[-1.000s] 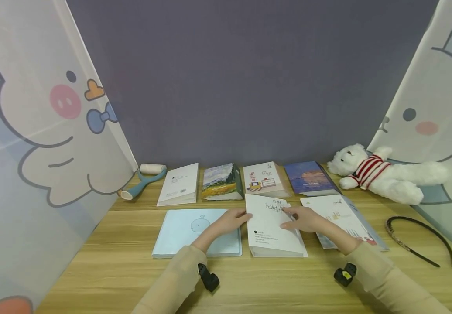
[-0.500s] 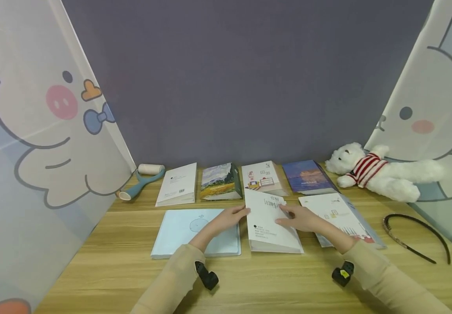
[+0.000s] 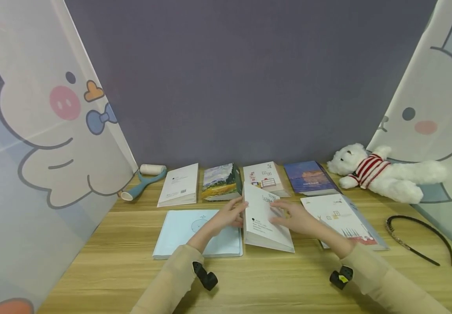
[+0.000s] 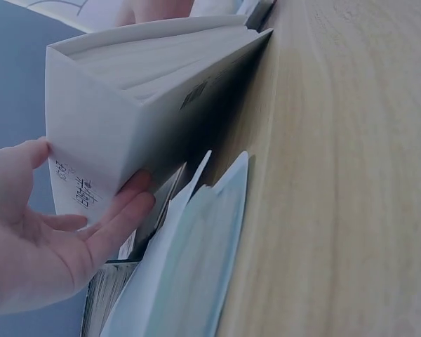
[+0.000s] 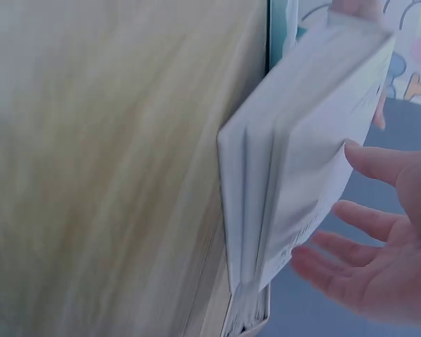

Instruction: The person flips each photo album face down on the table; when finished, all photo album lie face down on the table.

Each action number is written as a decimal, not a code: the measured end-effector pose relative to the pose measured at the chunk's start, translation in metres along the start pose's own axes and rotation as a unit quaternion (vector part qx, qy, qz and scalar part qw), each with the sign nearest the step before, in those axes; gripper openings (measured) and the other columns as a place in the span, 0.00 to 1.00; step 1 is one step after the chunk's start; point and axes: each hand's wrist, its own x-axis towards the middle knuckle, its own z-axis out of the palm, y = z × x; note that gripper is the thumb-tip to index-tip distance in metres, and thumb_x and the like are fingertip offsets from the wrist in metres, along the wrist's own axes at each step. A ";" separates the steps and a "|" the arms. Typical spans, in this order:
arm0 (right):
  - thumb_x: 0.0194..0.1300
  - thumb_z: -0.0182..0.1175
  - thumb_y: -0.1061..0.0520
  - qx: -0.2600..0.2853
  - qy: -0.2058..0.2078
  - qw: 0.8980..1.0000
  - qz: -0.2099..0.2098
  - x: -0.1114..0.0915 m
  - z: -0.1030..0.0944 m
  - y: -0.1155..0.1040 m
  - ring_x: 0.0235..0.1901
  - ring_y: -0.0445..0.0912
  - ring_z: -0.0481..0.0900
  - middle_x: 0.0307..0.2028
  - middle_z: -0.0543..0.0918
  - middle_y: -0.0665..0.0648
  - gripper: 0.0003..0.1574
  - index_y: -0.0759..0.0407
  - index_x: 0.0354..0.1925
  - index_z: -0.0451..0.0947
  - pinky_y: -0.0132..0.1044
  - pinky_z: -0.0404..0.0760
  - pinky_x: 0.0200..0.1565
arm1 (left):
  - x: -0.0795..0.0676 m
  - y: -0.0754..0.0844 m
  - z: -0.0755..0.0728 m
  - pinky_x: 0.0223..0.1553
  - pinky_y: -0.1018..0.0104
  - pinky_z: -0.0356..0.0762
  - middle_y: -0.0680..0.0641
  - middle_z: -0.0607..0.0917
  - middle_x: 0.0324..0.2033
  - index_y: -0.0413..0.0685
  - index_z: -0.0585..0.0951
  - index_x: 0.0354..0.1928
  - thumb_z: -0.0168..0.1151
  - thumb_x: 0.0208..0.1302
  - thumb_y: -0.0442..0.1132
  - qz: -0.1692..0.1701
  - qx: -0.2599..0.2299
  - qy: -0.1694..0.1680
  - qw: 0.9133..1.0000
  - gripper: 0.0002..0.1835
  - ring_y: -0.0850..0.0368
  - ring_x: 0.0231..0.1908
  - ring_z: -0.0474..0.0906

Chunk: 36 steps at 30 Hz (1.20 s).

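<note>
A white book point(image 3: 267, 218) with black print on its cover is raised along its spine side and tilted. My left hand point(image 3: 226, 216) holds the spine, thumb at one edge and fingers under the back cover, as the left wrist view shows at the book's spine point(image 4: 91, 126). My right hand point(image 3: 296, 218) has its fingers spread, fairly straight, lightly at the front cover; in the right wrist view the thumb meets the cover point(image 5: 316, 182). To the left lies a light blue book point(image 3: 179, 233), to the right a white illustrated book point(image 3: 333, 213).
Behind stand a white book point(image 3: 179, 183), a landscape-painting book point(image 3: 220, 181), a cream illustrated book point(image 3: 265, 174) and a blue-purple book point(image 3: 308, 176). A lint roller point(image 3: 143, 181) lies back left. A white plush bear point(image 3: 387, 174) and a headband point(image 3: 422, 240) are on the right.
The white book's spine side has risen and its front end has swung left. My left hand has shifted from the book's edge to under its spine; the right hand moved slightly left with it.
</note>
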 end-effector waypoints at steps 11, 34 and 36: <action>0.64 0.59 0.47 0.050 0.011 0.999 -0.015 -0.001 0.004 -0.013 0.55 0.61 0.75 0.59 0.74 0.65 0.32 0.63 0.61 0.71 0.53 0.77 0.52 | -0.001 0.001 -0.002 0.41 0.60 0.83 0.35 0.77 0.52 0.38 0.61 0.68 0.45 0.72 0.53 0.032 -0.011 0.011 0.999 0.32 0.50 0.36 0.84; 0.70 0.51 0.44 0.075 -0.006 0.997 0.004 0.010 -0.007 -0.035 0.59 0.65 0.69 0.65 0.63 0.70 0.36 0.66 0.66 0.62 0.55 0.76 0.53 | -0.007 0.006 -0.005 0.48 0.55 0.80 0.39 0.77 0.56 0.47 0.65 0.68 0.58 0.66 0.46 0.107 -0.011 0.002 0.994 0.30 0.50 0.45 0.82; 0.70 0.50 0.42 0.081 -0.013 0.996 0.017 0.010 -0.009 -0.039 0.60 0.65 0.68 0.67 0.61 0.69 0.39 0.64 0.68 0.58 0.55 0.76 0.52 | -0.007 0.006 -0.004 0.50 0.51 0.79 0.38 0.76 0.57 0.47 0.64 0.68 0.58 0.66 0.45 0.114 -0.011 -0.002 0.993 0.30 0.49 0.47 0.81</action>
